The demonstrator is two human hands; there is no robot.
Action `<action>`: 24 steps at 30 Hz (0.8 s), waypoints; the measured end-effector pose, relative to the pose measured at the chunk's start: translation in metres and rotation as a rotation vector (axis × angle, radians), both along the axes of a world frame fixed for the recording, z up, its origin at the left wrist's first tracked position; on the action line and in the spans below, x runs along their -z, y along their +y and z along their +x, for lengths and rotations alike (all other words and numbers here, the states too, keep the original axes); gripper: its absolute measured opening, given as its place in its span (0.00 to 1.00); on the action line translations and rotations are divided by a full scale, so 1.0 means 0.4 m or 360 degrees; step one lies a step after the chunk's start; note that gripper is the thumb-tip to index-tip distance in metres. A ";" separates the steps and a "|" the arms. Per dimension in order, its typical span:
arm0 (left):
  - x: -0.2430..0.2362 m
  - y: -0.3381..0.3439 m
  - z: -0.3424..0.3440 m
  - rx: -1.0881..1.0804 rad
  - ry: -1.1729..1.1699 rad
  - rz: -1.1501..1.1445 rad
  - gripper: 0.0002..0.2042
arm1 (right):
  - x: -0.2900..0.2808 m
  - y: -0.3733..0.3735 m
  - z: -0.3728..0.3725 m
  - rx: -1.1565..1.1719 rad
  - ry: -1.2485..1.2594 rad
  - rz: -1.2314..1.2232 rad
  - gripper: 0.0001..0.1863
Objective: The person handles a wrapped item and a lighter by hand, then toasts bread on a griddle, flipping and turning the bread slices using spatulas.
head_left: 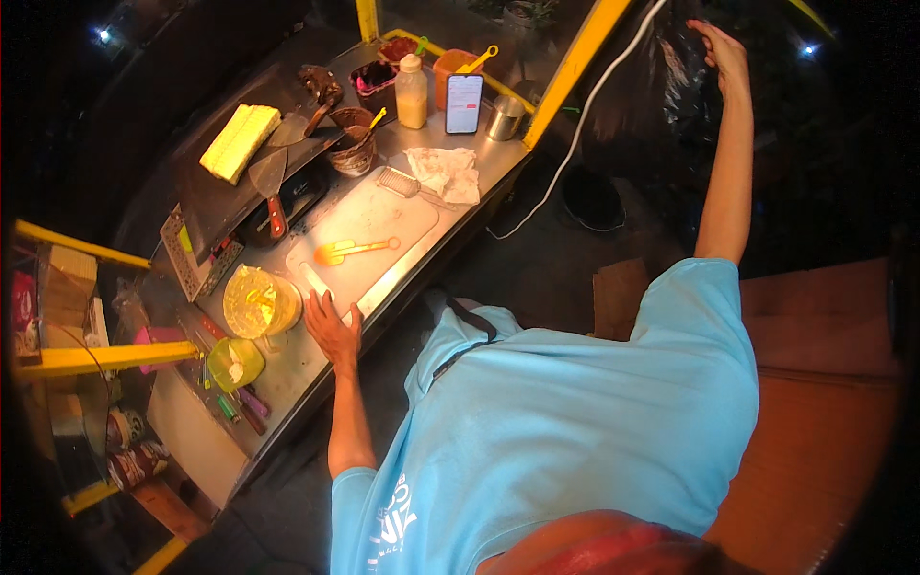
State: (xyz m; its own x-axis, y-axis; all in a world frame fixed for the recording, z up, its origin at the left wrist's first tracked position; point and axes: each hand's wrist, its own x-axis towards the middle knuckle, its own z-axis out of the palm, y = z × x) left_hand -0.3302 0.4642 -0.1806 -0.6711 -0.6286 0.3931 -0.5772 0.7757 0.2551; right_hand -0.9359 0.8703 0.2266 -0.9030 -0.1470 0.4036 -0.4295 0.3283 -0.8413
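Blue lettered shirt (594, 402), hand (335, 335) at board (383, 216)

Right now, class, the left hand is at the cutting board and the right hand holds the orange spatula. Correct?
The right hand does not hold the orange spatula: the head view shows it lying on the cutting board. The left hand is at that board.

I'm at what looks like a small food stall: a lit metal surface (496, 161) stands inside a frame of yellow posts (578, 69), with darkness and small bright lights (810, 50) beyond. In front of me are a cutting board (395, 225), a grater (397, 182), an orange spatula (333, 252), a wide metal scraper (269, 174), a plastic bottle (412, 99) and a tub (354, 155) smeared with something brown, all kitchen things.
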 end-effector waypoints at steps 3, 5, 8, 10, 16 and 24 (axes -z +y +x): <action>0.009 -0.002 -0.004 -0.0008 -0.0001 0.0009 0.27 | 0.009 0.002 -0.025 0.0185 -0.0110 0.0026 0.15; 0.005 0.003 -0.001 -0.0047 0.0010 0.0025 0.27 | 0.019 0.014 -0.006 0.0128 -0.0260 -0.0093 0.15; -0.001 0.003 0.000 -0.0036 0.0036 0.0078 0.27 | 0.033 0.022 0.028 0.0165 -0.0176 0.0002 0.14; -0.005 0.005 0.002 -0.0024 0.0011 0.0093 0.28 | 0.067 0.032 0.041 0.0195 0.0050 0.0105 0.13; -0.006 0.002 0.005 -0.0020 0.0010 0.0089 0.28 | 0.085 0.059 0.073 0.0458 0.0753 0.0836 0.10; 0.010 0.001 0.004 -0.0042 0.0038 0.0083 0.28 | 0.034 -0.009 0.229 0.0416 0.0879 0.0757 0.11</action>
State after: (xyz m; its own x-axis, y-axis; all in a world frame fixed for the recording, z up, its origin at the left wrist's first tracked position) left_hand -0.3285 0.4648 -0.1847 -0.6448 -0.6661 0.3749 -0.5905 0.7455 0.3091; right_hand -0.8441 0.8667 0.2130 -0.6184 -0.2274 0.7522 -0.6046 0.7492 -0.2705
